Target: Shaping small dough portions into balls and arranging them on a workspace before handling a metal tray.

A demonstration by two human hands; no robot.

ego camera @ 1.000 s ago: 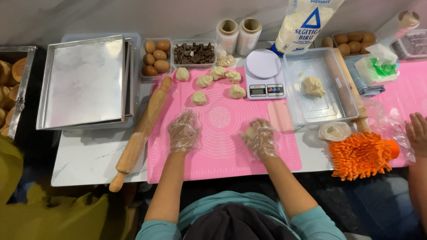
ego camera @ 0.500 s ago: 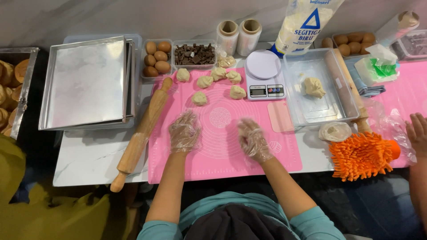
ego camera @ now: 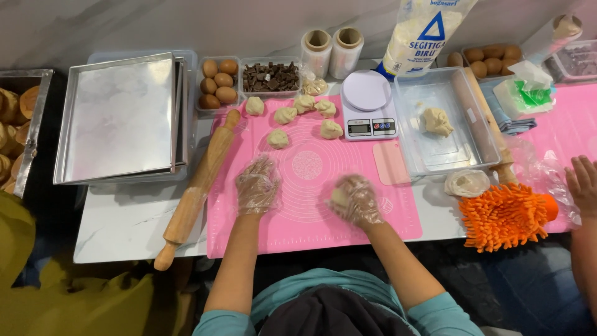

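Both my hands wear clear plastic gloves over a pink silicone mat. My right hand curls around a small pale dough piece near the mat's middle. My left hand hovers with fingers spread, holding nothing, just left of the mat's printed circle. Several shaped dough balls lie at the mat's far end. A wooden rolling pin lies along the mat's left edge.
Stacked metal trays sit at left; tubs of eggs and chocolate chunks at the back. A white scale, a clear tub with dough, an orange mitt and another person's hand are at right.
My right hand has moved left and toward the mat's centre, closing around a dough piece. My left hand has stayed nearly where it was.
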